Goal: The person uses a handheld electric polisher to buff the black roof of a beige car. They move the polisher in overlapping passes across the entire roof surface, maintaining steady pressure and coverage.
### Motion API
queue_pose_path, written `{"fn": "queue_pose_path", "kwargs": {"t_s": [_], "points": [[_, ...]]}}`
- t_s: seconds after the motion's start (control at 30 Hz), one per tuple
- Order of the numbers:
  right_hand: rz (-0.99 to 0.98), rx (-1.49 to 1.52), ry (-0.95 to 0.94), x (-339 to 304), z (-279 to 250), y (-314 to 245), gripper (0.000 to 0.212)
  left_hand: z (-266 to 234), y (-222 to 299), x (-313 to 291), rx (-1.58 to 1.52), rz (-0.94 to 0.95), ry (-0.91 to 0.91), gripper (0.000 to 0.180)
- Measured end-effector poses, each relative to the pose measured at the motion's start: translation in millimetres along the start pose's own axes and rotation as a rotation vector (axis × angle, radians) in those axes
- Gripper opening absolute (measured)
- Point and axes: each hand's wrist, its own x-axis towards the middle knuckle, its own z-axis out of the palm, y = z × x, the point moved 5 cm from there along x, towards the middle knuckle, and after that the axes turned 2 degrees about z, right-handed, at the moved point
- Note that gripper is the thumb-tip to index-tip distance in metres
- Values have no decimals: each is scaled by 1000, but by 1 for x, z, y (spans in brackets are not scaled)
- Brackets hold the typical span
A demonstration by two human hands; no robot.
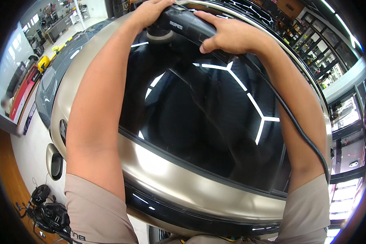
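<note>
A black corded polisher (191,27) lies across the far part of a car's glossy black glass roof (183,105). My left hand (154,11) presses over its head end, with the fingers partly cut off by the top edge of the picture. My right hand (234,35) grips the rear of its body, thumb on the near side and fingers over the top. Beneath the head, the round pale pad (160,38) appears to meet the glass. From the tool's rear a black cord (290,112) runs back along my right arm.
Gold satin bodywork (158,160) frames the glass, and a side mirror (54,162) juts out at left. A grey car (53,87) stands beyond. Black equipment (49,211) sits on the floor at lower left. Shelving (321,53) lines the right side.
</note>
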Motion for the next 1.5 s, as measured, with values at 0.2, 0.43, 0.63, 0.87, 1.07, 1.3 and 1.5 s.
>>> {"fn": "queue_pose_path", "kwargs": {"t_s": [0.2, 0.43, 0.63, 0.87, 1.07, 1.3, 1.5], "points": [[12, -3, 2, 35, 5, -27, 100, -15, -10, 0, -113, -33, 102, 50], [-138, 80, -178, 32, -25, -42, 98, -32, -13, 2, -49, -47, 168, 50], [-142, 124, -226, 30, -26, -61, 99, -55, -21, -4, -43, -19, 196, 50], [-129, -75, -73, 43, -18, -61, 103, -51, -19, 0, 33, -79, 176, 51], [-96, -50, -145, 35, -21, -52, 103, -41, -10, -2, 41, -85, 167, 51], [-144, 13, 37, 46, 3, -30, 99, -48, -12, 3, 127, -19, 157, 48], [-134, -25, 15, 37, 8, -56, 101, -76, -15, -43, 90, -186, 115, 57]]}}
